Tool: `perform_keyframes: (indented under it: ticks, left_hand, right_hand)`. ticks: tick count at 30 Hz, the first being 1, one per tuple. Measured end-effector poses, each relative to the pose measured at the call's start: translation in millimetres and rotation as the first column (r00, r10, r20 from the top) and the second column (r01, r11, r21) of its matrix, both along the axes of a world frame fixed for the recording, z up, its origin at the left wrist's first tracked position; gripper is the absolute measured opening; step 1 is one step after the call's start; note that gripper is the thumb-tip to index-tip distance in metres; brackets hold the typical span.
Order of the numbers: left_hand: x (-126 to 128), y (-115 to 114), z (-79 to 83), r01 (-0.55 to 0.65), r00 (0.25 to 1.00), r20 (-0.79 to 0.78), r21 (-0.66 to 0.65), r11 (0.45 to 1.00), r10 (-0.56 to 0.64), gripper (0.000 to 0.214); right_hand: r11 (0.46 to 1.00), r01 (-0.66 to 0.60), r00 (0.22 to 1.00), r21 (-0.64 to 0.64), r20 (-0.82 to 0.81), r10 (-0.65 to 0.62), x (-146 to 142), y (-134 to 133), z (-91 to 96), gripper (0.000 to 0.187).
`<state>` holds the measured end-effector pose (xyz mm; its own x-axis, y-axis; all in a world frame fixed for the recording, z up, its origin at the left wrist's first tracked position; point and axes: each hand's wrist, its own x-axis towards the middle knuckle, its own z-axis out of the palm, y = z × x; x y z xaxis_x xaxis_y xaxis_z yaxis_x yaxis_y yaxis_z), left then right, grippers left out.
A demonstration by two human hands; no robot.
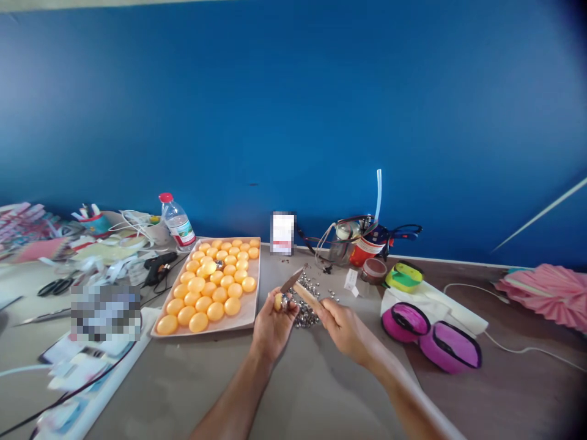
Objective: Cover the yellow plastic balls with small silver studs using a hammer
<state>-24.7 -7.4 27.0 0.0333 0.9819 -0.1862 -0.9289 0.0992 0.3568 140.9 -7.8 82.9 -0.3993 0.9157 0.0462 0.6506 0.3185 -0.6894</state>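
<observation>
Held ball: a yellow-orange ball (277,301) with silvery bits on its right side sits in the fingers near the centre of the frame; part of it is hidden.
Tray: left of centre, a pale shallow tray (248,308) carries many orange balls (215,311) in rough rows; one silvery piece (219,264) shows among them.
Bottle: a clear bottle (182,230) with a red cap stands behind the tray.
Cup: at the far left, a blue cup (95,225) holds pen-like sticks.
Left hand: the left hand (271,328) is palm up, fingers curled around the ball.
Right hand: the right hand (343,327) is closed on the pale handle of a tool (308,297), whose darker flat end is by the ball; its exact kind cannot be told.
Bead pile: silvery beads (306,316) lie loose on the table (312,391), partly covered by the tool and both hands.
Right side: a small white box (351,278), a round reddish tub (374,271), a yellow-green roll (404,277) and two magenta rolls (450,346).
Left side: a black glue gun (157,266) and dark scissors (55,286).
Backdrop: a blue wall (293,122).
</observation>
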Motion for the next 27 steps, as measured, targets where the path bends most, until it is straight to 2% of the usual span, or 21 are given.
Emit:
perform_keyframes:
  ticks: [4,9,12,15,18,21,23,27]
  left_hand:
    - [-1,2,-2.6,-0.019,1.0,0.001,0.0,1.0,0.019,0.014]
    - [0,0,1.7,0.002,1.0,0.02,0.043,0.999,-0.002,0.013]
    - [0,-1,5.1,0.002,1.0,-0.009,0.073,0.997,-0.002,0.015]
    - [0,-3,8.7,0.018,1.0,-0.017,0.077,0.997,-0.017,0.015]
    - [0,-4,11.2,0.034,0.999,-0.01,0.056,0.998,-0.034,0.015]
    - [1,-5,11.9,0.04,0.999,-0.024,0.045,0.998,-0.039,0.018]
    - [1,-6,12.1,0.045,0.998,-0.045,0.04,0.998,-0.043,0.02]
    - [1,-8,13.2,0.045,0.996,-0.079,0.019,0.999,-0.043,0.021]
  right_hand:
    - [0.999,-0.047,0.998,0.006,0.035,0.047,-1,-2,0.1,0.028]
    - [0.997,-0.008,1.0,0.076,0.008,0.007,-1,-5,3.3,0.028]
    - [0.996,-0.016,0.998,0.082,0.06,0.011,-2,-5,2.6,0.025]
    - [0.996,-0.001,0.999,0.088,0.041,-0.002,-1,-2,1.9,0.027]
    - [0.987,0.086,0.996,0.135,0.007,-0.087,5,5,-2.4,0.03]
    - [0.962,0.191,0.98,0.196,0.019,-0.199,13,18,-16.2,0.025]
    - [0.944,0.25,0.961,0.216,0.062,-0.269,18,26,-28.3,0.018]
    - [0.918,0.318,0.911,0.236,0.193,-0.365,24,37,-45.1,0.02]
